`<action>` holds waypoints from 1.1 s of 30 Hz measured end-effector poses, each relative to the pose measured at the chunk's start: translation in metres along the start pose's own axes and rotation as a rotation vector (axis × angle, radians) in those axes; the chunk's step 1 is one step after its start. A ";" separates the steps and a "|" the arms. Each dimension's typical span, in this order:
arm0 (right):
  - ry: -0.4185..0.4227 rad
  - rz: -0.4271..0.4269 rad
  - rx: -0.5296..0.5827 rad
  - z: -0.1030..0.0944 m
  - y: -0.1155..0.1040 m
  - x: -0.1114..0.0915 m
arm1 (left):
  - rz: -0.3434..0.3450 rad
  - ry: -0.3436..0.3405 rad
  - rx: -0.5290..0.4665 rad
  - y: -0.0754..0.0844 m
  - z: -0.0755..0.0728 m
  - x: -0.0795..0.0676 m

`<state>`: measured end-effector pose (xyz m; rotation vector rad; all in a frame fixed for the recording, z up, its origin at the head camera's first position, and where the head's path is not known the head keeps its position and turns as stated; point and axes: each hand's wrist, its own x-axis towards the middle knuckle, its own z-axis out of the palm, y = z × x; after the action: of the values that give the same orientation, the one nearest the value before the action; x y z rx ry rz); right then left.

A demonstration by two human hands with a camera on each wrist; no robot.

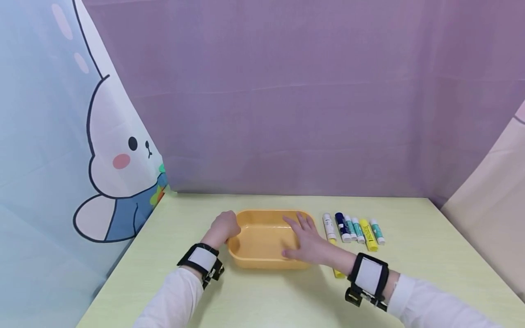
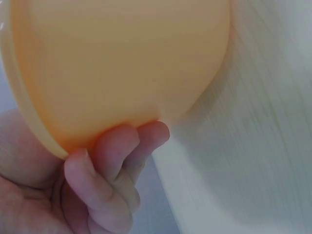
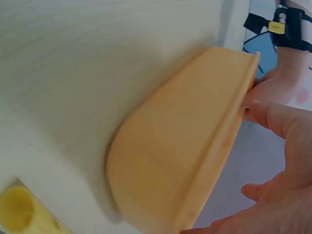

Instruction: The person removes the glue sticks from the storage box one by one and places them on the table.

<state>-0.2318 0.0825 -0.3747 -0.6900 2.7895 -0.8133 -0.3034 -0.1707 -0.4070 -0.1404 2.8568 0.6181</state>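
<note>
A shallow orange plastic tray (image 1: 266,263) with rounded corners is on the table in the head view, nothing inside it. My left hand (image 1: 224,227) grips its left end; in the left wrist view the curled fingers (image 2: 112,151) press against the outer wall of the tray (image 2: 131,63), the thumb side at the rim. Over the right end hovers my right hand (image 1: 308,243), fingers spread and thumb apart. From the right wrist, the hand (image 3: 287,185) shows relaxed beside the rim of the tray (image 3: 165,151), gripping nothing.
Right of the tray lie several glue sticks: a white one (image 1: 329,226), a dark blue one (image 1: 342,227), small teal ones (image 1: 377,231) and a yellow one (image 1: 368,234). Another yellow stick (image 1: 338,274) lies partly hidden under the right forearm. A purple curtain (image 1: 295,100) hangs behind the table.
</note>
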 end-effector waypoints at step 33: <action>-0.012 0.192 -0.368 0.020 0.013 0.032 | 0.004 -0.010 -0.034 0.001 0.000 -0.001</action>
<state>-0.2598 0.0680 -0.3993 -0.4597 2.9643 -0.2616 -0.3022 -0.1697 -0.4062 -0.1368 2.8385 0.6657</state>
